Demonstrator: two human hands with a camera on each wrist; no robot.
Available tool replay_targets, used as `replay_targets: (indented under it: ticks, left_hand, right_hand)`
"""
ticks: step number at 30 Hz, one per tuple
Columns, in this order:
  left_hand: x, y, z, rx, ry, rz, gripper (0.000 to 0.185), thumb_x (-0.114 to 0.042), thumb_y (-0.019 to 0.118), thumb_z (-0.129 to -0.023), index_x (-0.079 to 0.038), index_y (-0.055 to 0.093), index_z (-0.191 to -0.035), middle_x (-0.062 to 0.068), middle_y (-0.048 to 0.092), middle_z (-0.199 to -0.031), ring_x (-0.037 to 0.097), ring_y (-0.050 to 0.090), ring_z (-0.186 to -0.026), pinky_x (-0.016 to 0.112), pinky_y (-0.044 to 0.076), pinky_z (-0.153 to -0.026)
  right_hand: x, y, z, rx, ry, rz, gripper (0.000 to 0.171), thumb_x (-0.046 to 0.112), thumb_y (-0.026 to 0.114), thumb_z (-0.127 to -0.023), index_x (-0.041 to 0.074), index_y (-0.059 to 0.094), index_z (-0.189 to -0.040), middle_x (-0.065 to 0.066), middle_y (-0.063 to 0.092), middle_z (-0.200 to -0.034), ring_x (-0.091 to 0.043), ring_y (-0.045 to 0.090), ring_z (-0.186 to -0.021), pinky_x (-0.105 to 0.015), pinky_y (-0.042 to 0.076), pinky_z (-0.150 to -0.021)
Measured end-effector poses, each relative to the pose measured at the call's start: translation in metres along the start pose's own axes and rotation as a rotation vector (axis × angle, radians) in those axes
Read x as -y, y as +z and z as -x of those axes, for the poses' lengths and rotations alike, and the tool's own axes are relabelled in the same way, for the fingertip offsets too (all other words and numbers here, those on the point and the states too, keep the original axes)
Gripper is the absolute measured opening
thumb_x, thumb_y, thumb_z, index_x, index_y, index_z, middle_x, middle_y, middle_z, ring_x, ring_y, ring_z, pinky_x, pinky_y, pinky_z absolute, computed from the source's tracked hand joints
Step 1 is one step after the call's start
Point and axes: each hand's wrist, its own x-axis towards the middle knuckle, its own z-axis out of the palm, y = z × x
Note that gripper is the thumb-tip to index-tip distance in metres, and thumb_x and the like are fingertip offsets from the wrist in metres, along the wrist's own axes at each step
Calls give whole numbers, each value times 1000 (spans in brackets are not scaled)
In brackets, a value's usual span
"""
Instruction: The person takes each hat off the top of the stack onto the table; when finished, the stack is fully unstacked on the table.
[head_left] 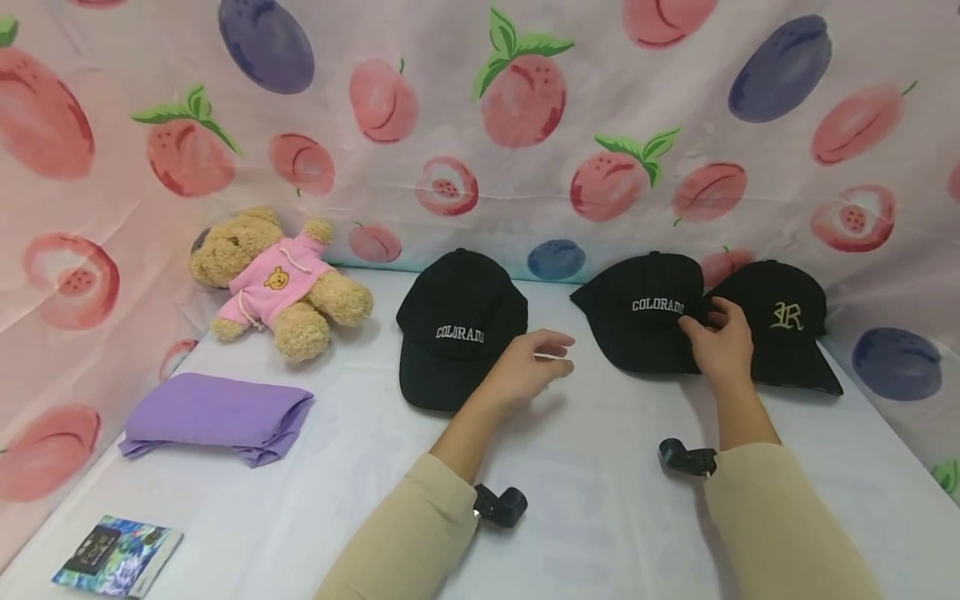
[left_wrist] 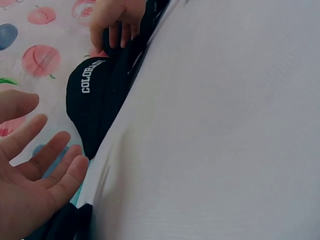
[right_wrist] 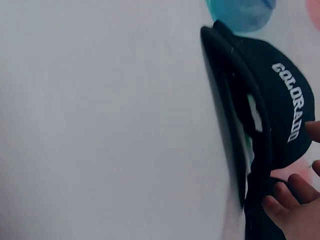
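- Middle COLORADO cap (head_left: pixel 637 337): lies directly left of the right hand (head_left: pixel 723 337), its lettering ending right by the thumb and its narrow pointed end turned toward the left hand (head_left: pixel 528 362).
- The R cap (head_left: pixel 783 333), black with a gold letter, sits just to the right of the right hand, close up against the middle cap; the hand is over the place where the two meet.
- The right hand has its thumb and fingers apart and lightly bent, with a moderate gap between them. The thumb lies in front of the cap's lettering in the head view; whether it touches the fabric I cannot tell. The hand is not wrapped round either cap.
- The left COLORADO cap (head_left: pixel 457 300) is immediately left of the left hand, its brim partly behind the hand and wrist; contact there cannot be made out.
- The left hand holds nothing. Its fingers are loosely extended and spread, the thumb well clear of them, pointing toward the middle cap across a stretch of white table (head_left: pixel 585 500).
- Farther left of the left hand, beyond the left cap, lies a teddy bear (head_left: pixel 288 279) in a pink top; nearer the person are a folded purple cloth (head_left: pixel 217 417) and a small patterned packet (head_left: pixel 116 557).
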Motion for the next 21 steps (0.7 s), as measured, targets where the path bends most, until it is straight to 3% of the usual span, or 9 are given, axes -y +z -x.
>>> replay_targets:
  ticks: [6, 13, 21]
  left_hand:
    - [-1, -5, 1, -48, 37, 37, 36, -12, 66, -99, -10, 67, -134, 17, 66, -134, 30, 66, -119, 42, 58, -91]
    - [1, -8, -1, -100, 41, 62, 36, -12, 64, -99, -10, 67, -135, 16, 65, -137, 31, 68, -117, 39, 58, -94]
    - [-2, -10, 1, -154, 44, 129, 36, -12, 65, -99, -13, 67, -135, 12, 68, -132, 26, 70, -112, 36, 57, -92]
  right_hand:
    - [11, 5, 10, -20, 34, -73, 67, 31, 58, -103, 17, 31, -163, -14, 39, -163, -32, 47, -144, -43, 45, -113]
    - [24, 15, 26, -63, 73, -203, 62, 26, 60, -102, 21, 38, -160, -9, 45, -158, -23, 48, -139, -36, 43, -114]
    - [42, 26, 46, -38, 91, -335, 59, 25, 62, -103, 25, 41, -158, -6, 44, -159, -19, 39, -146, -38, 36, -121]
